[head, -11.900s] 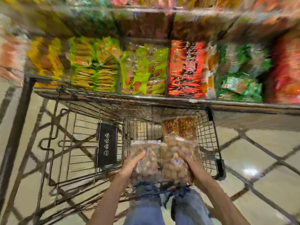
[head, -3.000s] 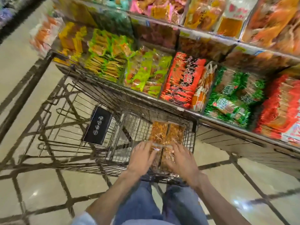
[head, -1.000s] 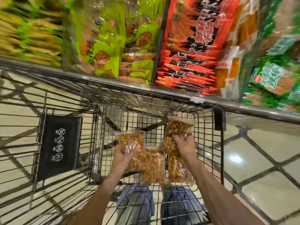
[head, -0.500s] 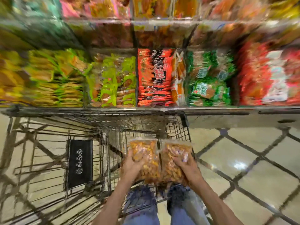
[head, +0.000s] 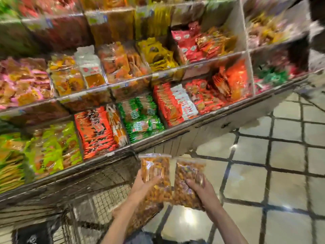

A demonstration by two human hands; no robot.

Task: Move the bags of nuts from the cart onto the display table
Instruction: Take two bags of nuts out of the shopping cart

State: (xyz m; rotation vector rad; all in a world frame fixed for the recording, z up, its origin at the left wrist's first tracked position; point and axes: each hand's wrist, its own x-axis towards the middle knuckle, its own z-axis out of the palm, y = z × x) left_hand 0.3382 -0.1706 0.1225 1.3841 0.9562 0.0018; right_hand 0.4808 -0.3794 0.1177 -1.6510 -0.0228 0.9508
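Observation:
Clear bags of orange-brown nuts are held in front of me, just right of the wire cart (head: pixel 98 196). My left hand (head: pixel 142 186) grips the left bag of nuts (head: pixel 155 170) from its left side. My right hand (head: pixel 202 190) clasps the right bag of nuts (head: pixel 189 175) from its right side. More nut bags hang below my left hand, partly hidden. The tiered display table (head: pixel 202 127) rises behind, its bins packed with coloured snack packs. The picture is blurred by motion.
The cart's dark rim runs along the display's front edge at lower left. Tiled floor (head: pixel 263 173) with dark grid lines spreads to the right. A dark figure or object (head: pixel 314 23) stands at the top right corner.
My hands have lifted the nut bags up out of the cart and to the right. The view has swung right and up, showing more display tiers and floor.

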